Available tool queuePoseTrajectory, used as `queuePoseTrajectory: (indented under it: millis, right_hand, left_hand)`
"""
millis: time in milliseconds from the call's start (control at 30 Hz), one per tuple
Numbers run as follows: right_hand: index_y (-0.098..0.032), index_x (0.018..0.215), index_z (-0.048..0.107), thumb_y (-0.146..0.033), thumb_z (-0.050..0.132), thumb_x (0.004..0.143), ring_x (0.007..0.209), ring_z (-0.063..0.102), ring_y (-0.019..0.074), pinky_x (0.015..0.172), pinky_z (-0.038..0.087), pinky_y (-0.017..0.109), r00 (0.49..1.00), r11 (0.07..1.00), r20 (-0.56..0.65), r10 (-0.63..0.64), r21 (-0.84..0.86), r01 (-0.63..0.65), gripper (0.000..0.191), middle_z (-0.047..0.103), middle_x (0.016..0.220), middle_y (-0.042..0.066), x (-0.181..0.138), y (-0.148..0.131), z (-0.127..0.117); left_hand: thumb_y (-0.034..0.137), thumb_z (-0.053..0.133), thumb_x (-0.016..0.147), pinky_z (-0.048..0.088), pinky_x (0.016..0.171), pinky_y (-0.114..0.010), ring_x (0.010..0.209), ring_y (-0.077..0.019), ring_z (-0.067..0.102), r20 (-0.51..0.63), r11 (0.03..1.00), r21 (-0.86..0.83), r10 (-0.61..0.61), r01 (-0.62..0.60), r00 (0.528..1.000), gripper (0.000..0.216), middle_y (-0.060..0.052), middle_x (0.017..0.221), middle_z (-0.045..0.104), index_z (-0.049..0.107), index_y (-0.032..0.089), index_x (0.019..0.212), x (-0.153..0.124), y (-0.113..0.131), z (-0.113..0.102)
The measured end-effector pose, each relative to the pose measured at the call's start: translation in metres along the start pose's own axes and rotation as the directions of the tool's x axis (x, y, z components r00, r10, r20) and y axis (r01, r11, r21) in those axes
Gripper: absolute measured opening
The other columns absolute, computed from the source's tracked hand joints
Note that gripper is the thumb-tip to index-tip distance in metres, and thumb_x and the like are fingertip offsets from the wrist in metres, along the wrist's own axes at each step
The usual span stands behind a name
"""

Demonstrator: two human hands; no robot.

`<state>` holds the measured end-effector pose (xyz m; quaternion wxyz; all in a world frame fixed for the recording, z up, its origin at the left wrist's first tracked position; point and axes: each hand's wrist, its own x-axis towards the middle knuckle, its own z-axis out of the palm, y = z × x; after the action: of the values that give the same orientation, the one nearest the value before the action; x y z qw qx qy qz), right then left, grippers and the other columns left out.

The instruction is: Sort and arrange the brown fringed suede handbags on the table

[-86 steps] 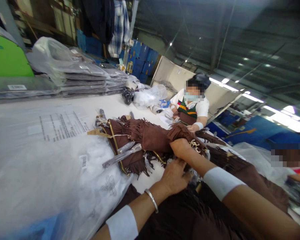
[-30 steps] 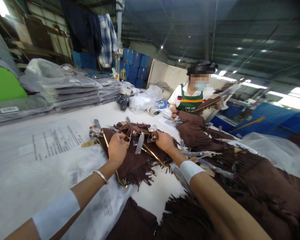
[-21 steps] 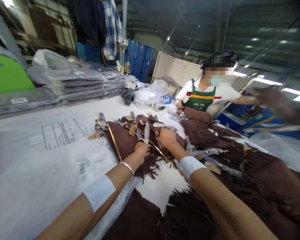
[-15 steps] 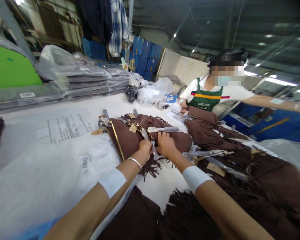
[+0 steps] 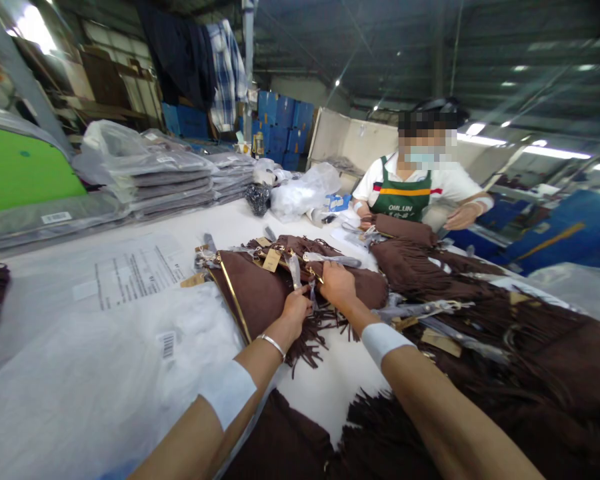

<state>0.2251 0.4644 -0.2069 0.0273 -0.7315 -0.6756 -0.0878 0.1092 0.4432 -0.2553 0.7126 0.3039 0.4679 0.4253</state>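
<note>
Since half a second ago my 2 hands have drawn a little nearer me along the top edge of the brown fringed bag (image 5: 260, 293), and the co-worker (image 5: 410, 193) across the white table (image 5: 330, 393) has pulled the outstretched arm back in to the pile in front of them. The bag lies flat on the table at 12 o'clock from me, with its gold chain strap (image 5: 233, 300) running down its left side toward 7 o'clock and a paper tag (image 5: 271, 260) at its top. It looks soft and limp, suede-like, light enough to slide with a fingertip, and the fringe will tangle, so I judge the firm top seam or the chain the better place to take it (the loose tassels would only stretch). My left hand (image 5: 296, 308) has its fingers curled together, pinched on a thin clear plastic strip (image 5: 295, 270) that rises from the bag's top edge. My right hand (image 5: 337, 285) lies just beside it at 1 o'clock, fingers bent down onto the bag's top; whether they grip the fabric or only press it I cannot tell. More fringed bags (image 5: 480, 333) are heaped at 3 o'clock, a printed poly bag (image 5: 130, 333) lies at 9 o'clock, and packed stacks (image 5: 170, 187) sit at 10 o'clock.
</note>
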Motion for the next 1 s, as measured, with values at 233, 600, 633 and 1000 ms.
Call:
queuePoseTrajectory:
  millis: [233,600,633,1000]
  right_hand:
    - [-0.015,0.112,0.055,-0.036,0.060,0.082,0.098,0.063,0.0292,0.082,0.045,0.035,0.989,0.991,0.099,-0.113,0.089,0.105,0.037,0.068,0.104,0.014,-0.015,0.030,-0.038]
    - [-0.025,0.115,0.064,-0.040,0.065,0.079,0.102,0.064,0.0254,0.084,0.046,0.031,0.986,0.900,0.124,-0.109,0.433,0.045,0.038,0.070,0.112,0.002,-0.030,0.061,-0.035]
    - [-0.026,0.115,0.064,-0.038,0.066,0.078,0.102,0.064,0.0246,0.084,0.047,0.031,0.986,0.882,0.119,-0.115,0.468,0.046,0.039,0.071,0.112,0.001,-0.030,0.064,-0.034]
    - [-0.020,0.104,0.070,-0.044,0.057,0.082,0.091,0.067,0.0262,0.077,0.050,0.032,0.990,0.838,0.073,0.119,0.528,-0.140,0.035,0.074,0.095,0.004,-0.032,0.082,-0.032]
  left_hand:
    - [0.020,0.063,0.085,0.052,0.076,-0.034,0.085,-0.0172,0.062,-0.005,0.997,-0.074,-0.029,0.029,1.000,0.022,-0.005,0.102,0.066,0.063,0.016,0.107,-0.014,0.003,0.006]
    - [0.039,0.059,0.090,0.055,0.070,-0.034,0.078,-0.0168,0.063,-0.138,0.986,-0.124,-0.132,0.115,0.982,0.029,-0.005,0.096,0.065,0.060,0.014,0.105,-0.017,-0.007,0.008]
    - [0.039,0.059,0.090,0.055,0.071,-0.035,0.079,-0.0171,0.063,-0.160,0.987,-0.109,-0.133,0.116,0.978,0.030,-0.005,0.096,0.065,0.059,0.014,0.106,-0.015,-0.008,0.009]
    - [0.037,0.057,0.092,0.056,0.063,-0.031,0.069,-0.0143,0.063,-0.237,0.986,0.033,-0.149,0.161,0.960,0.028,-0.004,0.089,0.066,0.059,0.013,0.107,-0.012,-0.017,0.010]
